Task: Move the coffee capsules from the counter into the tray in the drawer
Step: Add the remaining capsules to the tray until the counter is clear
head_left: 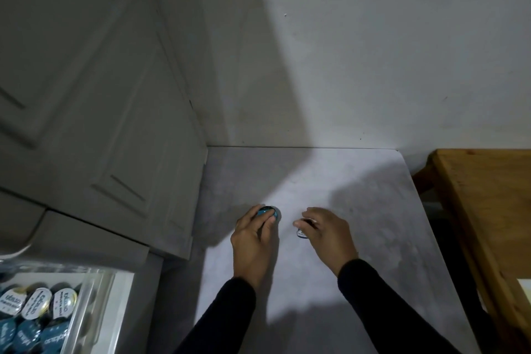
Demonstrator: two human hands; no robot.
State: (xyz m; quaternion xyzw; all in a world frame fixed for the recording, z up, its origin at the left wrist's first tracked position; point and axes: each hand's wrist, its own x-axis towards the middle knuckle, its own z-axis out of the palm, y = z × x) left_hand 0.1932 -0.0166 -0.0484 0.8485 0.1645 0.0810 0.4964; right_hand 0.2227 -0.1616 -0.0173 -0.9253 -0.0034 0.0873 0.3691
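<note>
On the pale grey counter my left hand curls over a blue-lidded coffee capsule, fingers closed around it. My right hand grips another capsule, tilted on its side, mostly hidden by the fingers. Both hands rest low on the counter, a short gap between them. At the bottom left a clear tray sits in the open drawer. It holds several capsules, some with white lids and some with blue lids.
A white panelled cabinet door rises at the left, just behind the drawer. A plain white wall backs the counter. A wooden table edge stands at the right, past the counter's rounded corner.
</note>
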